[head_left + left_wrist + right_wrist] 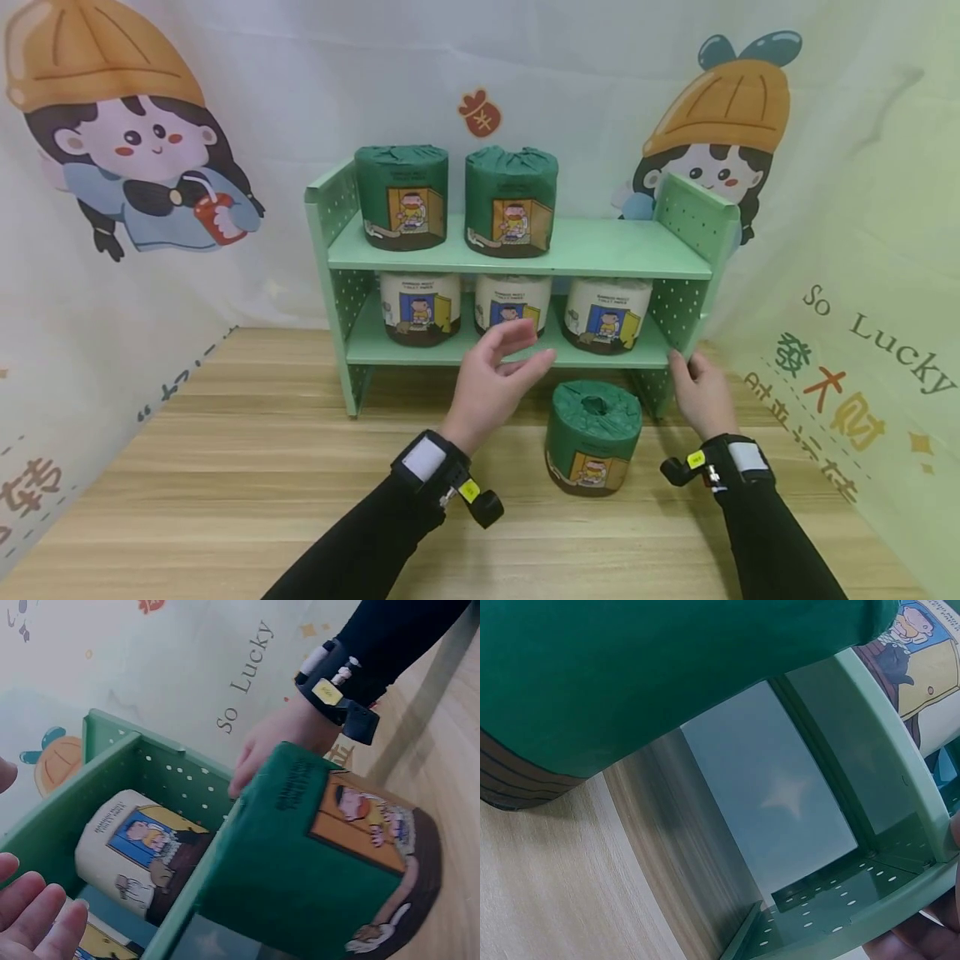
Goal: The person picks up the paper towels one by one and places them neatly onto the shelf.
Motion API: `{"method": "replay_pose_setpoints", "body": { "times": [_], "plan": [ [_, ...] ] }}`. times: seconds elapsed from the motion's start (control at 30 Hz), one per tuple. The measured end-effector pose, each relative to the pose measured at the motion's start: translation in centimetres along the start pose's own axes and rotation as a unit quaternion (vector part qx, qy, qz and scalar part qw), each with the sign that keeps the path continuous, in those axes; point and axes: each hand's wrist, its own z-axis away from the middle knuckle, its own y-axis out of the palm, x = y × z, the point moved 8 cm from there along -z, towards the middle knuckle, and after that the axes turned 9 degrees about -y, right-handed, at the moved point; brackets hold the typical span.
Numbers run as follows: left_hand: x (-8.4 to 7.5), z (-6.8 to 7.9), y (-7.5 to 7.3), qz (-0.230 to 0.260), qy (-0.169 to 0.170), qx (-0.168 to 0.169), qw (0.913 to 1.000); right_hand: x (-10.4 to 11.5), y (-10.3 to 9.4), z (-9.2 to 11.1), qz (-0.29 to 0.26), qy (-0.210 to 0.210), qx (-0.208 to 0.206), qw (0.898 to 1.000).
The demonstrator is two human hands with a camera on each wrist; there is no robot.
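Note:
A mint-green two-tier shelf (517, 358) stands on the wooden table. My right hand (703, 392) grips the edge of its right side panel, thumb in front and fingers on the outer side. My left hand (498, 379) is raised before the lower tier, fingers loosely bent and empty, overlapping the middle white roll (513, 292) in the head view. Between my hands, a green-wrapped toilet roll (592, 437) stands upright on the table before the shelf. In the left wrist view, my left fingers (34, 907) show at the left and the green roll fills the lower right.
Two green toilet rolls, one at the left (402, 196) and one near the middle (512, 200), stand on the top tier. Below them are three white rolls, the outer ones at left (421, 308) and right (607, 315). A printed cloth (300, 83) hangs behind the table (225, 467).

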Motion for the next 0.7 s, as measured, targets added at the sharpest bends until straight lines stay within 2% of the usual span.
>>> {"method": "replay_pose_setpoints", "body": {
  "times": [0.33,0.5,0.7],
  "plan": [
    [2.7,1.1,0.4,0.002,-0.031,-0.003,0.9995,0.1,0.0,0.0,-0.004,-0.004,0.001,1.000],
    [3.4,1.4,0.6,0.004,-0.040,-0.001,0.9992,0.2,0.0,0.0,-0.003,-0.003,0.002,1.000],
    [4.6,2.0,1.4,-0.013,-0.065,0.022,0.9975,0.2,-0.1,0.1,-0.003,0.000,0.003,1.000]
  ]
}}
